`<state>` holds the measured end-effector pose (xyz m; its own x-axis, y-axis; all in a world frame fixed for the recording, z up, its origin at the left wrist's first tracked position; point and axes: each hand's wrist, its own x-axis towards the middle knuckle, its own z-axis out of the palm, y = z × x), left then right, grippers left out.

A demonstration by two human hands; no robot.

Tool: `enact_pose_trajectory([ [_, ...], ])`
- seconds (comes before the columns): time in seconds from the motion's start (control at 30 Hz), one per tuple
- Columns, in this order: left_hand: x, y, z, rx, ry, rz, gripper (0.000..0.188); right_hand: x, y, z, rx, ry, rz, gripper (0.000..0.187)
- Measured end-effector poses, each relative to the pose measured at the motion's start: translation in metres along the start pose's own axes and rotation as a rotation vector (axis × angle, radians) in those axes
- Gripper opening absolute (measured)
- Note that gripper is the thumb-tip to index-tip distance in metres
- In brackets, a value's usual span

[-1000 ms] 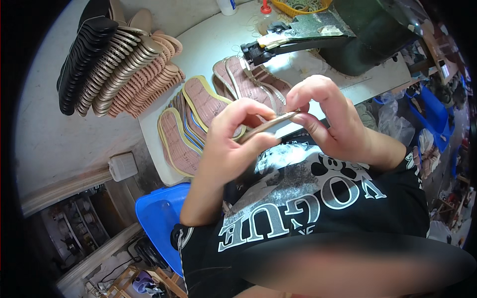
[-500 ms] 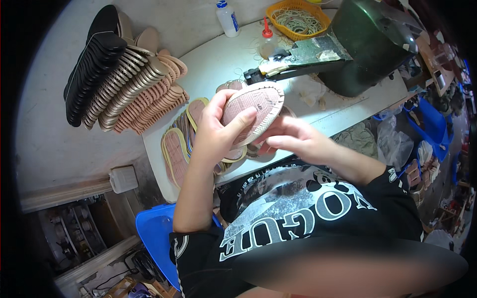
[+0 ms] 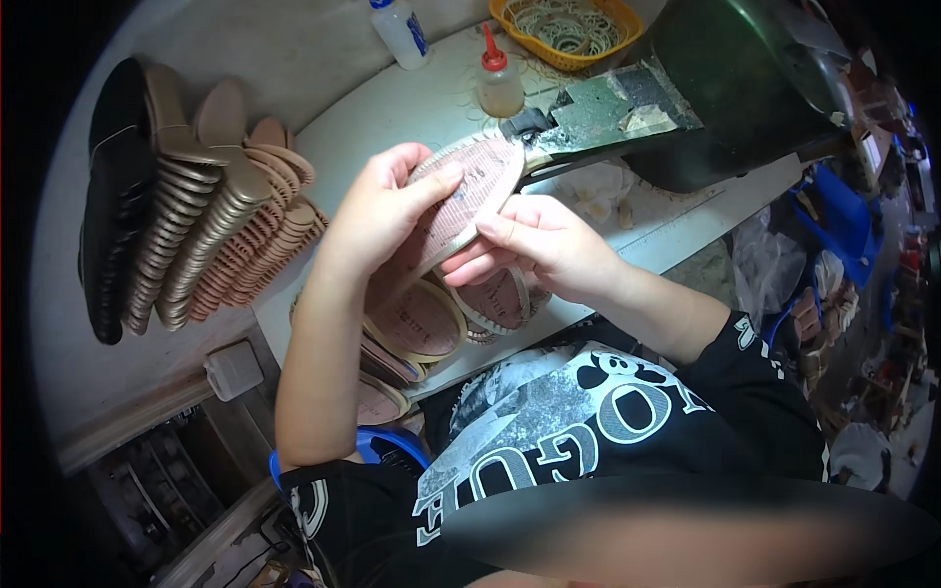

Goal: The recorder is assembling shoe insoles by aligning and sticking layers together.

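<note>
My left hand [image 3: 382, 211] grips a pinkish shoe sole [image 3: 475, 191] with a pale rim, thumb lying on its ribbed face and fingers behind. On the sole's right edge my right hand [image 3: 554, 245] pinches with the thumb on top and fingers beneath. The far end of the sole is close to the dark tip of a green machine arm [image 3: 627, 108]; I cannot tell whether they touch. Below my hands lie a pink insole with a yellow edge [image 3: 417, 318] and another pink sole with a gathered pale edge [image 3: 498, 299].
Rows of black, gold and pink shoe parts [image 3: 186, 225] stand at the left. A clear bottle with a red nozzle [image 3: 501, 90], a white bottle [image 3: 400, 37] and a yellow basket [image 3: 573, 61] of rubber bands are at the back. A green machine body [image 3: 745, 108] is at the right.
The sole has turned and shifted slightly left. My right hand has come up from beneath it and now pinches its right edge. The view has shifted too.
</note>
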<state>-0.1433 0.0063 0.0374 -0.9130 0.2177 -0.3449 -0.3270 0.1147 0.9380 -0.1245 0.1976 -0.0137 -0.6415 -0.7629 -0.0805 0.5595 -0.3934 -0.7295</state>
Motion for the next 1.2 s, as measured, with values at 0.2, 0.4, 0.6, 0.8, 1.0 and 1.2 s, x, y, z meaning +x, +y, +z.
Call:
enact_pose_trajectory([
  [0.2, 0.009, 0.005, -0.001, 0.156, -0.042, -0.126, 0.028, -0.011, -0.030, -0.009, -0.190, 0.111, 0.152, 0.036],
  [0.4, 0.004, 0.019, 0.007, 0.268, 0.064, -0.188, 0.039, -0.007, -0.039, -0.010, -0.323, 0.233, 0.090, 0.036],
  [0.6, -0.050, 0.006, -0.009, -0.023, -0.063, -0.054, 0.027, -0.019, -0.018, 0.028, -0.222, -0.103, 0.369, 0.031],
  [0.8, -0.117, -0.002, 0.001, 0.514, -0.367, -0.045, 0.026, -0.052, -0.002, 0.024, -0.238, -0.220, 0.452, 0.022],
  [1.0, -0.119, -0.064, -0.042, 0.468, 0.873, 0.189, 0.030, -0.074, 0.021, 0.030, -0.422, -0.074, 0.081, 0.021],
  [1.2, -0.116, -0.114, -0.037, 1.096, 0.988, -0.141, 0.048, -0.076, 0.047, 0.022, -0.331, 0.099, 0.010, 0.016],
])
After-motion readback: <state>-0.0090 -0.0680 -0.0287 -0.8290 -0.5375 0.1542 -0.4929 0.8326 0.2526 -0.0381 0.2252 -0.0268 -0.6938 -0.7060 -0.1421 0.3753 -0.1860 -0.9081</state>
